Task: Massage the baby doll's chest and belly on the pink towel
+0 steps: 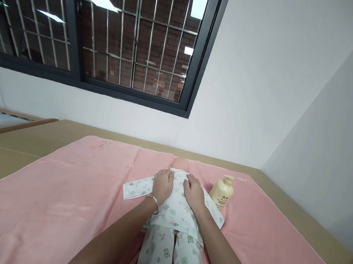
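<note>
Both hands lie flat on a doll's chest, palms down and fingers loosely spread, gripping nothing. Left hand [162,185], a thin bangle [153,202] on its wrist, covers the shoulder on the left of the view; right hand [193,191] rests just beside it on the other shoulder, a narrow gap of cloth between the two. Doll [174,219] lies face up in the middle of a pink towel [55,204], head [179,163] toward the wall [257,85], legs toward the camera. It wears a white suit printed with small green figures; one sleeve [137,188] stretches out flat to the left, past the left hand. A cream pump bottle [221,193] lies tilted on the towel just right of the doll, near the right hand but apart from it. The towel covers a tan table [29,139] set against the wall, below a dark-framed barred window [110,40].
</note>
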`<state>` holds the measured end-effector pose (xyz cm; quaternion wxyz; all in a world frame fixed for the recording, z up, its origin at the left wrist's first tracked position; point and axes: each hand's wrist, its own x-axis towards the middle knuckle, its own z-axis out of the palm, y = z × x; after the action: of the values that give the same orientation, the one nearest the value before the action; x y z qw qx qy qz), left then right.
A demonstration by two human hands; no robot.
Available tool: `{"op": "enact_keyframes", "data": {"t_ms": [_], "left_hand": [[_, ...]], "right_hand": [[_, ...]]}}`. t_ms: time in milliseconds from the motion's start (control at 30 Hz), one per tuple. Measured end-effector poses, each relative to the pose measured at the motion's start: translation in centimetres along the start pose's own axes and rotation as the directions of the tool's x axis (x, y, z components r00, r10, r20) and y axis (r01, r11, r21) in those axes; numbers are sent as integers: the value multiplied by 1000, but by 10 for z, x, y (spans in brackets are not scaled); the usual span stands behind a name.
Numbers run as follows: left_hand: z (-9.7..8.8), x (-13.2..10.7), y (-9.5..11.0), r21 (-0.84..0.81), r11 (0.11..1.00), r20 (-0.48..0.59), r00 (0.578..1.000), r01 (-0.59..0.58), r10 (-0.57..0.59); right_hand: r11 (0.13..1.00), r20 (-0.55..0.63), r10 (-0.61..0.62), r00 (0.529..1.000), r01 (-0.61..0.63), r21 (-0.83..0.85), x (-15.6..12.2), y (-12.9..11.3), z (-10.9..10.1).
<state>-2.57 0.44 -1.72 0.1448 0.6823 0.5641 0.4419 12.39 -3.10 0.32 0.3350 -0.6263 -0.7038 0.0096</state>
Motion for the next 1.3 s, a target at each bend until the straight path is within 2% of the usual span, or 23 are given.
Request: {"op": "enact_keyframes", "data": {"t_ms": [133,200,300,367,467,567,767,933,1033,1167,1233,1300], "left_hand": [[5,1,-1,97,995,80,996,-37,29],[6,2,-1,115,992,98,994,-51,40],[4,1,3,153,986,107,993,-58,42],[0,-1,8,212,976,101,995,-41,20],[-3,-3,15,291,957,69,997,-4,-17],[-2,-4,16,302,953,59,998,-1,-18],[2,3,10,194,977,127,990,-84,60],[-2,-2,15,175,974,121,985,-142,122],[-3,-8,16,228,962,65,988,-151,139],[2,-11,12,298,948,-43,991,-107,125],[6,-9,9,318,943,-59,991,-99,124],[9,-6,6,297,943,-36,985,-152,170]], "right_hand": [[973,148,-230,962,228,29,-1,-7,-1],[984,103,-178,979,176,33,-3,-11,-1],[998,-6,49,999,-50,-41,-3,-15,-2],[990,4,94,996,-93,-110,0,-16,-3],[971,51,96,994,-82,-224,6,-15,-3],[956,112,77,991,-42,-291,12,-10,-1],[966,186,20,982,30,-258,18,3,-1],[952,225,-101,969,160,-260,10,-8,-12],[929,196,-47,979,115,-352,3,-21,-13],[933,102,99,990,-57,-354,0,-22,-8],[954,109,94,990,-58,-295,4,-13,-7],[972,136,52,989,-18,-235,9,-3,-7]]}}
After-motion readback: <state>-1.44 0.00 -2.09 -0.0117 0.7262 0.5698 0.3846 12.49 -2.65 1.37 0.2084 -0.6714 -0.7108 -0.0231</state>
